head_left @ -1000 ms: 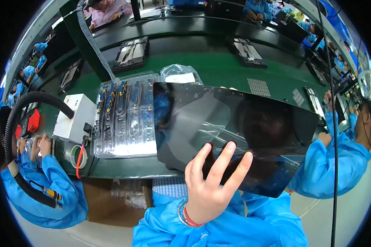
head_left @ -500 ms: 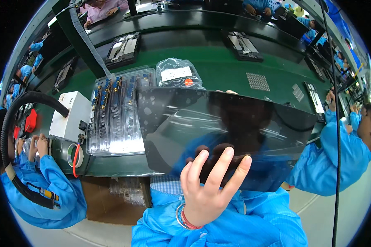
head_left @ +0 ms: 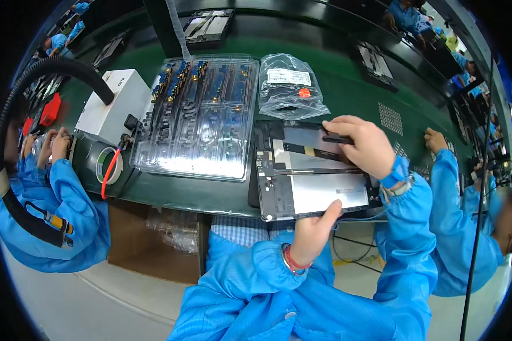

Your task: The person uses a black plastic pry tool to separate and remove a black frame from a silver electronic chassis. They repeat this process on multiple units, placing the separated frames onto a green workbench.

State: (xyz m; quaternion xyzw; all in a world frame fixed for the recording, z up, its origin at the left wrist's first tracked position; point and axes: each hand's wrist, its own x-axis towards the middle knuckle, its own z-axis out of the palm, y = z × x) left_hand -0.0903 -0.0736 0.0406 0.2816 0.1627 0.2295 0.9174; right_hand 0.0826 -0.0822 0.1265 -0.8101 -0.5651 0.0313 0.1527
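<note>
The open flat panel (head_left: 316,179) lay on the green surface (head_left: 347,91), at three o'clock from the clear parts tray (head_left: 199,113); the left hand (head_left: 316,230) gripped its near edge; the right hand (head_left: 361,145) pinched a thin dark strip (head_left: 337,138) at its far side; slow, gentle pressing seemed wise.

device panels (head_left: 316,179): 1 | clear trays (head_left: 199,116): 1 | plastic bags (head_left: 290,85): 1 | white boxes (head_left: 111,105): 1

Open flat device panel (head_left: 316,176), metal back plates exposed, at green bench edge
</note>
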